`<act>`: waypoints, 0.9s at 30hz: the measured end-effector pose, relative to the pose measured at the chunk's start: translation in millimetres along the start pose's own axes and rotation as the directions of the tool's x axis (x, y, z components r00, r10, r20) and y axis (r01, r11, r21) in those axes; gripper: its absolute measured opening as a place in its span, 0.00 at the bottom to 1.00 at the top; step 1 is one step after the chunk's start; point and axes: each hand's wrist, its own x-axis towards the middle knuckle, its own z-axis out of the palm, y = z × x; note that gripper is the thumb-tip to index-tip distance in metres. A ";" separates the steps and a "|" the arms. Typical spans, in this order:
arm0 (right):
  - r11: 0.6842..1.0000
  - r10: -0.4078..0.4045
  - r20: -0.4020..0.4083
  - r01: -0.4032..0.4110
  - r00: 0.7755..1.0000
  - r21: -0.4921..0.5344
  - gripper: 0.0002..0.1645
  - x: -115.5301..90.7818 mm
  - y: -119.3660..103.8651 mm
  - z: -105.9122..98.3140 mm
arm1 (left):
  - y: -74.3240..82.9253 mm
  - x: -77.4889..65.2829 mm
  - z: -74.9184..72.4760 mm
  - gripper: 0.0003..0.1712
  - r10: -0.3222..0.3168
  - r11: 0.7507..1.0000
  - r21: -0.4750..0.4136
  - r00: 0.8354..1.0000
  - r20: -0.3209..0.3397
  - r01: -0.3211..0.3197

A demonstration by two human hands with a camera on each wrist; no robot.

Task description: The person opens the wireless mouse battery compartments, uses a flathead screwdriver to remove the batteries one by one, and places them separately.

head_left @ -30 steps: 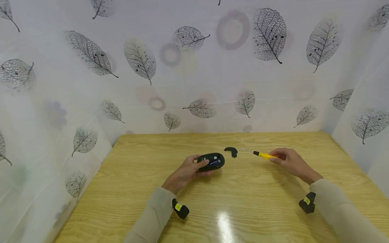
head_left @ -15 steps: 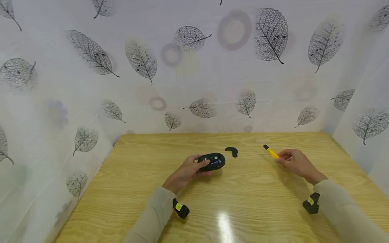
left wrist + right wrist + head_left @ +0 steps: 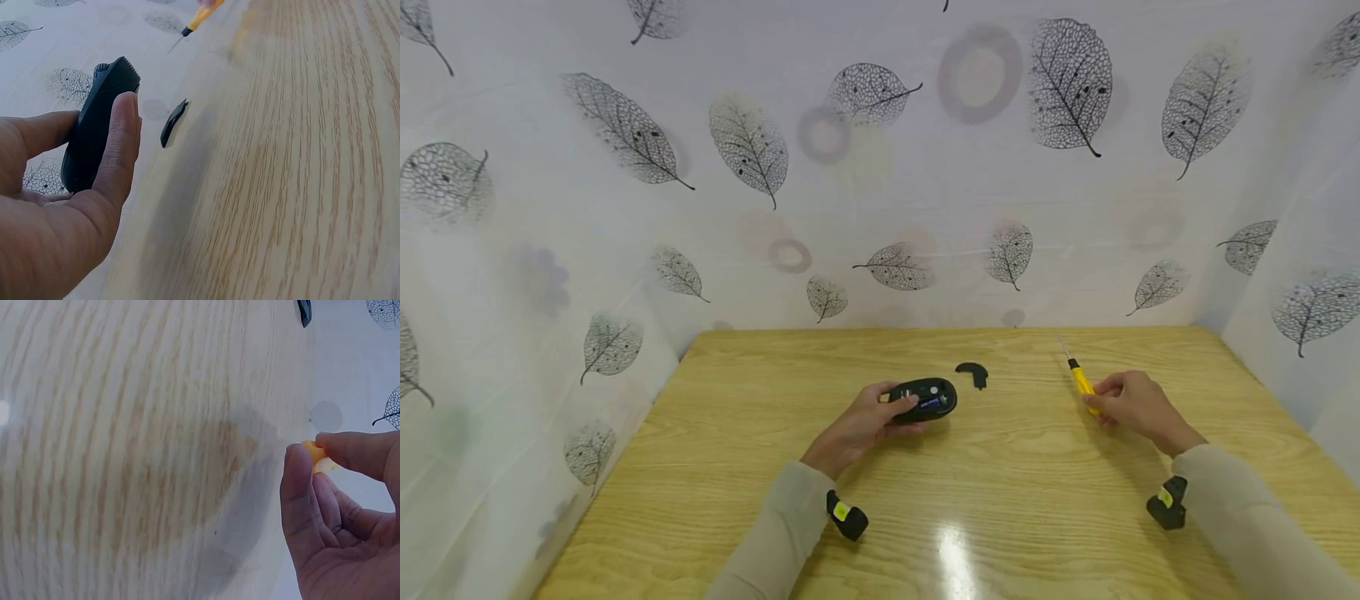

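Observation:
My left hand (image 3: 857,423) grips a black computer mouse (image 3: 942,406), its underside turned up and a dark blue battery showing in the open bay. The thumb lies across that underside. In the left wrist view the mouse (image 3: 90,140) is seen edge-on between thumb and fingers. On the right, my right hand (image 3: 1138,407) pinches a screwdriver (image 3: 1081,379) by its yellow handle, the thin metal shaft pointing away toward the back edge. Only the handle's end (image 3: 314,451) shows in the right wrist view. A black curved battery cover (image 3: 976,373) lies on the table between the two hands.
The wooden table (image 3: 880,517) runs back to a pale curtain (image 3: 895,183) printed with leaves, which also closes off both sides. Each wrist carries a small black camera, one on the left sleeve (image 3: 847,517) and one on the right (image 3: 1168,503).
The screwdriver has swung from pointing left at the cover to pointing toward the back, and my right hand has shifted right. The left hand and mouse have stayed almost still.

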 end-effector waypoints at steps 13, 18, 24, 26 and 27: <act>0.985 0.028 -0.048 -0.036 0.998 -0.170 0.22 -0.9 2.5 3.8 | -0.6 -0.9 0.0 0.31 0.012 1.000 0.000 1.000 0.009 -0.012; 0.978 0.034 -0.063 -0.046 0.997 -0.205 0.18 -1.5 3.0 6.4 | -1.1 -0.3 0.3 0.31 0.015 1.000 0.004 1.000 0.007 -0.015; 0.977 0.050 -0.068 -0.063 0.996 -0.204 0.16 -2.9 2.5 9.7 | -0.9 -1.0 1.0 0.31 0.014 1.000 0.001 1.000 0.006 -0.014; 0.977 0.048 -0.070 -0.061 0.996 -0.203 0.16 -3.3 2.0 10.2 | -0.5 -1.6 1.4 0.32 0.012 1.000 0.000 1.000 0.004 -0.012; 0.977 0.046 -0.071 -0.059 0.996 -0.204 0.15 -3.4 2.0 10.5 | -0.4 -1.8 1.5 0.32 0.011 1.000 0.000 1.000 0.003 -0.011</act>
